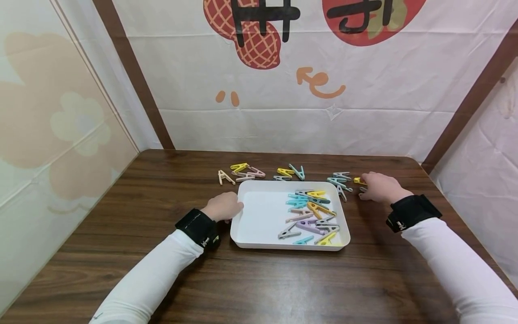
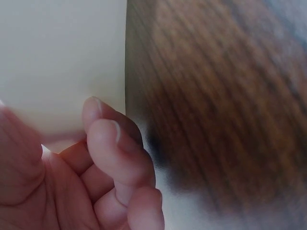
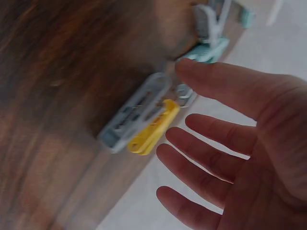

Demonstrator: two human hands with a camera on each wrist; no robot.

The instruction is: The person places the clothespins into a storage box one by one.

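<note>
A white tray [image 1: 259, 216] holds several clothespins in yellow, purple, grey, pink and teal, most of them in its right half. At its left rim, my left hand [image 1: 224, 207] grips the tray's edge; in the left wrist view the curled fingers [image 2: 117, 148] lie against the white wall. Past the tray's right side, my right hand [image 1: 382, 187] hovers close over a yellow clothespin [image 3: 153, 129] and a grey clothespin [image 3: 136, 112]. Its thumb and fingers are spread apart with nothing between them, as the right wrist view shows.
Behind the tray lie more loose clothespins: a cream one [image 1: 225, 177], a yellow one [image 1: 238, 167] and a pink one [image 1: 256, 172] at left, a teal one [image 1: 297, 172] mid-way. A blue-grey cluster [image 1: 339, 180] sits near the right corner. A printed cloth [image 1: 259, 130] hangs behind the wooden table [image 1: 283, 288].
</note>
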